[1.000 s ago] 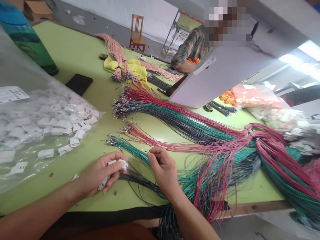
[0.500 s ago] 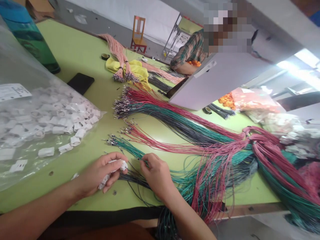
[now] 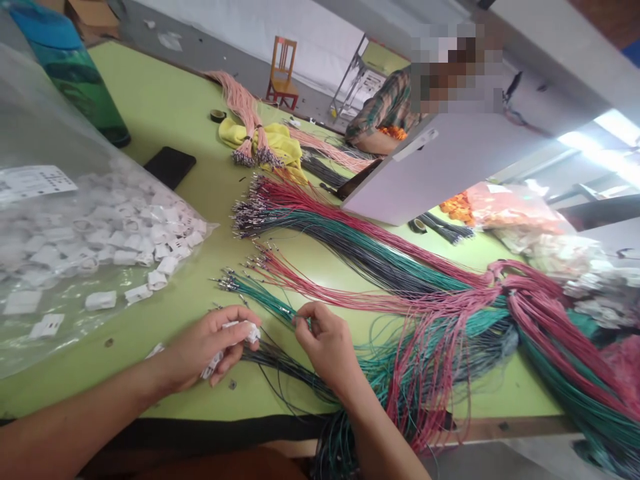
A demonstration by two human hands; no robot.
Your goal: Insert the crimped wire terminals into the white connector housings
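My left hand [image 3: 213,347] is curled around white plastic connector housings [image 3: 254,333], one at the fingertips and another lower in the palm. To its right, my right hand [image 3: 327,343] pinches a wire whose metal terminal [image 3: 286,310] sticks out left of the fingertips; its colour is hard to make out. Behind that terminal lies a small bundle of green wires [image 3: 260,297] with crimped ends pointing left. Black wires [image 3: 280,360] run between and under the hands. Red wires [image 3: 295,277] fan out just beyond the green ones.
On the left is a clear bag [image 3: 100,333] of white housings, with a green bottle [image 3: 87,87] and black phone [image 3: 170,167] behind. A thick wire bundle [image 3: 320,213] crosses the table. A pale panel [image 3: 395,187] stands at the right; a person [image 3: 385,100] sits beyond it.
My right hand has shifted slightly right, and a wire's terminal now shows at its fingertips, drawn away from the green bundle's ends. The left hand keeps its hold; the view shifted slightly.
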